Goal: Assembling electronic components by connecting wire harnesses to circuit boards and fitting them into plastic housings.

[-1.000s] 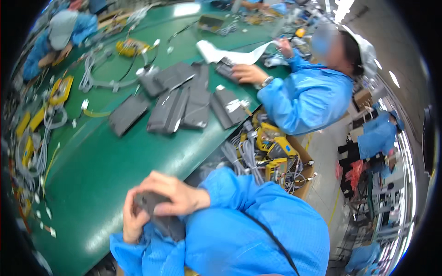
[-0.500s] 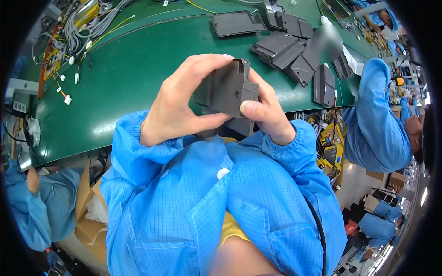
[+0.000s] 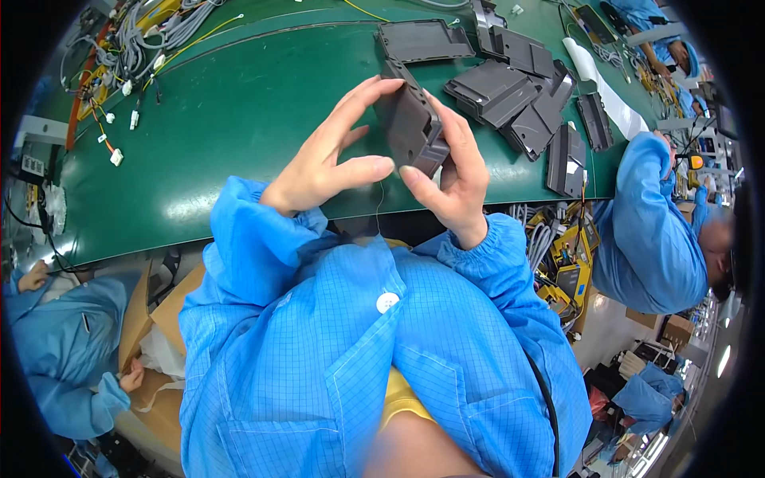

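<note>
Between my hands, over the near part of the bench, a black plastic housing stands tilted on edge, its broad face turned to the left. My right hand grips its right side, the fingers along the edge and the thumb by the bottom corner. From the left, my left hand steadies the housing with its fingertips at the upper left edge. The left thumb points at the lower corner; whether it touches cannot be made out. Beyond my right hand lies a loose pile of similar black plastic housings, several of them overlapping.
The green bench top spreads ahead. Grey cables with white connectors lie at the far left. White paper lies right of the housings. A co-worker's blue sleeve is close at right. A cardboard box stands at lower left.
The housing has moved forward and turned, now showing its narrow edge more. My left thumb has come away from its bottom. At lower left, another person's hands have come into view.
</note>
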{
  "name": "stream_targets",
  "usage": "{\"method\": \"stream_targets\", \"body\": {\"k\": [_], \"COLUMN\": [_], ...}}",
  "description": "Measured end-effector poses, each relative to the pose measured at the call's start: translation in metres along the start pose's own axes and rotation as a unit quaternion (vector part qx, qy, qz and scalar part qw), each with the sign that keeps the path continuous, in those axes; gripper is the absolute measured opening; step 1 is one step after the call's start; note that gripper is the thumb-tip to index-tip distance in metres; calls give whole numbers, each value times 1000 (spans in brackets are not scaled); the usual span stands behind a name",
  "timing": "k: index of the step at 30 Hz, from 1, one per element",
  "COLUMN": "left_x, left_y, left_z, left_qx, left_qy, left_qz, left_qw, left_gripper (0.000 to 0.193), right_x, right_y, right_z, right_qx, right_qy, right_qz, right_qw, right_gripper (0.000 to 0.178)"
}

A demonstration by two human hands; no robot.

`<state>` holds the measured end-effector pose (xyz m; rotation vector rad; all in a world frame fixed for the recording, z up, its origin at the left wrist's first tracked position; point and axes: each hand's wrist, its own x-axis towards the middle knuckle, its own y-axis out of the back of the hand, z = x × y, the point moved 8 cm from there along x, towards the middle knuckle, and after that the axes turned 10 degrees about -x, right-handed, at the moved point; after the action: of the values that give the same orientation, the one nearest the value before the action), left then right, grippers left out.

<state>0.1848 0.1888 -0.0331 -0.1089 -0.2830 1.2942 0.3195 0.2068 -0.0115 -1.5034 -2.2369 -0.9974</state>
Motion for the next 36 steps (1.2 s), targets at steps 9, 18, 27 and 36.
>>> {"method": "stream_targets", "body": {"k": [9, 18, 27, 36], "left_x": [8, -9, -34, -35], "left_y": [-1, -8, -21, -33], "left_z": [-7, -16, -45, -35], "left_qx": [-68, 7, -49, 19], "left_qy": [-6, 34, 84, 74], "left_qz": [83, 33, 58, -5], "left_qw": [994, 999, 994, 997], "left_gripper": [73, 101, 88, 77], "right_x": [-10, -30, -27, -39], "right_y": [-9, -3, -10, -22], "right_z": [-12, 7, 7, 28], "right_qx": [-95, 48, -63, 181], "right_qy": [99, 12, 5, -190], "right_qz": [-1, -73, -45, -1], "right_qw": [991, 996, 997, 965], "right_gripper": [72, 58, 51, 25]}}
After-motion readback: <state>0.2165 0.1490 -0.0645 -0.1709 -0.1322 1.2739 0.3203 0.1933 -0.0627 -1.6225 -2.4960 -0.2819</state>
